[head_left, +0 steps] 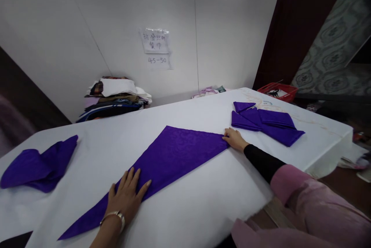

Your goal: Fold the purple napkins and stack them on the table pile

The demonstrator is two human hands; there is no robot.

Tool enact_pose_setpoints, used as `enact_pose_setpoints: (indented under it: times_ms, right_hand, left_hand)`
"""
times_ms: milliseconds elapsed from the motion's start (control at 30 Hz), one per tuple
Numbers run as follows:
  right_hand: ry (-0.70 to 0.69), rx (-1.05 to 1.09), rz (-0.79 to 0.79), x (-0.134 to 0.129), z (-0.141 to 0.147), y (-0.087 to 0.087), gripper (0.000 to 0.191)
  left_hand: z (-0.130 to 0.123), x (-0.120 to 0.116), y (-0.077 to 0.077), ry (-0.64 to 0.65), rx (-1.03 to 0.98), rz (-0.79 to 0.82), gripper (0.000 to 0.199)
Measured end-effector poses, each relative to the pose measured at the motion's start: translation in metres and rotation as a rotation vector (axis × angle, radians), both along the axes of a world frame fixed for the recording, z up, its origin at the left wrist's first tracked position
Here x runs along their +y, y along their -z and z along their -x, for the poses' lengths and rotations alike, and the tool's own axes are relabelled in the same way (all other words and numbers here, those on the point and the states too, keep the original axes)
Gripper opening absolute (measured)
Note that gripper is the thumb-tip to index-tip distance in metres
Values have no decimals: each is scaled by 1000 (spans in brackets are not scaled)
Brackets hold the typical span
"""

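A purple cloth napkin lies folded in a long triangle on the white-covered table. Its top point faces the wall, and a thin tip runs to the lower left. My left hand, with a bracelet at the wrist, rests flat on the napkin's left part, fingers spread. At the right corner, the fingers of my right hand are closed on the cloth's edge. Just beyond that hand lie several folded purple napkins in an overlapping group. Left of my left hand is a loosely crumpled purple napkin.
Behind the table, a pile of folded clothes stands against the white wall, with more fabric to its right. A handwritten paper sign is taped above. A red basket sits past the table's far right end.
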State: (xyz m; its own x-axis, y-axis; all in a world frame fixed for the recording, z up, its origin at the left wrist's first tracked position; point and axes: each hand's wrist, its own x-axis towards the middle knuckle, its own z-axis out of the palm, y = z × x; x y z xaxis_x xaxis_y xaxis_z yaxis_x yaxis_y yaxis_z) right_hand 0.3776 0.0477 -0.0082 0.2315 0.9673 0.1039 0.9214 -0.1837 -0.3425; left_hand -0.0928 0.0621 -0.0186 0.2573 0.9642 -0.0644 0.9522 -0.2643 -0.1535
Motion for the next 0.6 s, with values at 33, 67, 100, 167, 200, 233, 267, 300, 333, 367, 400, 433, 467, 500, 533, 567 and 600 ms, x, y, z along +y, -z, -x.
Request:
enact_pose_setpoints:
  times_ms: [33, 67, 100, 167, 200, 233, 267, 300, 333, 367, 400, 433, 467, 500, 533, 567, 600]
  right_hand:
    - [-1, 2, -4, 0, 0, 0, 5]
    - [-2, 2, -10, 0, -1, 1, 5]
    - [-4, 2, -16, 0, -1, 1, 5]
    - [-8, 0, -25, -1, -1, 2, 5]
    - [-12, 0, -28, -1, -1, 2, 4]
    - [-17, -1, -30, -1, -1, 2, 4]
    - [-22, -1, -32, -2, -1, 2, 4]
    - [-27, -2, -35, -2, 0, 2, 4]
    - [-31, -3, -40, -2, 0, 2, 4]
    - [-34, -5, -46, -2, 1, 2, 5]
    - [-36, -8, -53, -2, 2, 2, 6]
    - [-37, -12, -63, -1, 2, 2, 7]
    - [-37, -18, -74, -1, 3, 3, 8]
    - [-34, -24, -88, 0, 2, 3, 9]
    - [-29, -31, -102, 1, 2, 4, 10]
    - [-23, -39, -116, 1, 1, 5, 11]
    - [-16, -46, -129, 2, 0, 6, 11]
  left_hand:
    - [0, 0, 1, 4, 2, -6, 55]
    - [0, 0, 1, 20, 5, -15, 54]
    - [1, 0, 1, 39, 6, -26, 52]
    - [2, 0, 2, 47, 6, -31, 50]
    - [2, 0, 1, 42, 5, -25, 49]
    - [2, 0, 1, 41, 7, -15, 49]
    - [3, 0, 0, 45, 11, -3, 48]
    - [3, 0, 0, 55, 14, 9, 46]
    - [3, 1, 0, 69, 16, 18, 45]
    - [4, 1, 0, 73, 13, 22, 45]
    - [4, 2, 0, 63, 4, 21, 46]
    - [4, 2, 1, 40, -11, 16, 48]
    - [3, 2, 1, 16, -29, 6, 51]
    - [3, 3, 1, -1, -50, -4, 54]
    - [2, 3, 1, -11, -67, -9, 57]
    - [1, 2, 0, -17, -81, -12, 59]
    - [1, 2, -1, -21, -90, -17, 60]
